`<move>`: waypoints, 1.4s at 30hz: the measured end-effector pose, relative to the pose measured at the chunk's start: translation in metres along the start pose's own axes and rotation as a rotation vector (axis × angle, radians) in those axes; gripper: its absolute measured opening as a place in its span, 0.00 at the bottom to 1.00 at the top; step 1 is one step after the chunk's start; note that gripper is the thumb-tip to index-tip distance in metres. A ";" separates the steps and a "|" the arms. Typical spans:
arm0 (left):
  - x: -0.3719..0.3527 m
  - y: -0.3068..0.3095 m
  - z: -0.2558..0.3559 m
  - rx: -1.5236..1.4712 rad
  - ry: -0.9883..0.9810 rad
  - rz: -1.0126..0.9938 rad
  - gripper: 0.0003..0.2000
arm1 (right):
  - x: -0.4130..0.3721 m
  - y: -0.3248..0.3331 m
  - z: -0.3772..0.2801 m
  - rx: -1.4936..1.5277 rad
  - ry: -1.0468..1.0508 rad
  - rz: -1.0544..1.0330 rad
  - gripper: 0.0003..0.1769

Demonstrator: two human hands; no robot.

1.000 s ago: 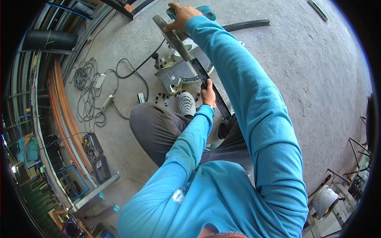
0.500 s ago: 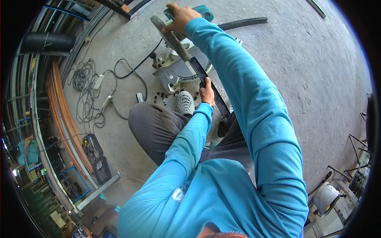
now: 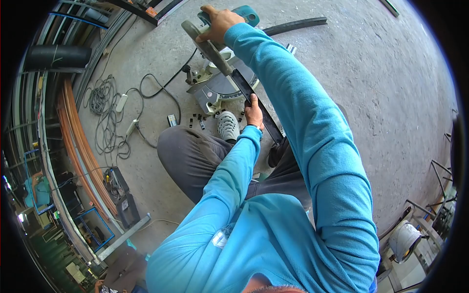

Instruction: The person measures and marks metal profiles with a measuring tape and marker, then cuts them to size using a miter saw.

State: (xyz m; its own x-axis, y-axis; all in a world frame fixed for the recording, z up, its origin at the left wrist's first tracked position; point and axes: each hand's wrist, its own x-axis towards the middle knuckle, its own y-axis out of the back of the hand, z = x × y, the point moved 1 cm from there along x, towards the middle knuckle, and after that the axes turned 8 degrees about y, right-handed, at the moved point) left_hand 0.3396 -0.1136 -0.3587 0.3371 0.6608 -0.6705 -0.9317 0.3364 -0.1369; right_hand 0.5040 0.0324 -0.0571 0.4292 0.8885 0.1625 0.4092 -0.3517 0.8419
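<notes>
A miter saw [image 3: 213, 92] with a pale base and a teal motor housing [image 3: 245, 16] rests on the concrete floor in front of me. My right hand [image 3: 220, 24] is wrapped round the top of the saw, by its handle and rounded guard [image 3: 207, 50]. Lower down, my left hand [image 3: 253, 112] grips a long black channel bar [image 3: 269, 123], thumb on top. The bar slants from the saw, below the guard, toward my right leg. The saw blade is hidden. Several small black cut pieces [image 3: 199, 117] lie on the floor between my shoe [image 3: 227, 126] and the saw base.
A cable coil [image 3: 101, 97] with power strips lies to the left. Beyond it are orange-brown pipes [image 3: 80, 141], an open tool case [image 3: 124, 200] and racks of metal bars. Another black strip [image 3: 295, 25] lies behind the saw. A white bucket [image 3: 404, 239] stands at lower right.
The view has shifted very slightly. Both hands keep their grips, and the saw and bar look almost unchanged.
</notes>
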 end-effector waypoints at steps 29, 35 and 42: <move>-0.008 -0.002 0.006 0.018 -0.049 0.028 0.38 | -0.014 0.000 0.001 0.028 -0.024 -0.023 0.54; -0.041 -0.009 0.034 0.096 -0.072 0.055 0.39 | -0.015 0.000 0.000 0.010 -0.021 -0.013 0.54; -0.038 -0.010 0.031 0.012 -0.098 0.027 0.37 | -0.016 -0.001 0.002 0.016 -0.021 -0.013 0.53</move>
State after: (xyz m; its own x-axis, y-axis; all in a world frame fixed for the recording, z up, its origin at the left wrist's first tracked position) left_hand 0.3406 -0.1215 -0.3094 0.3239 0.7319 -0.5995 -0.9392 0.3250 -0.1106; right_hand 0.4987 0.0179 -0.0618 0.4406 0.8867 0.1400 0.4282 -0.3447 0.8354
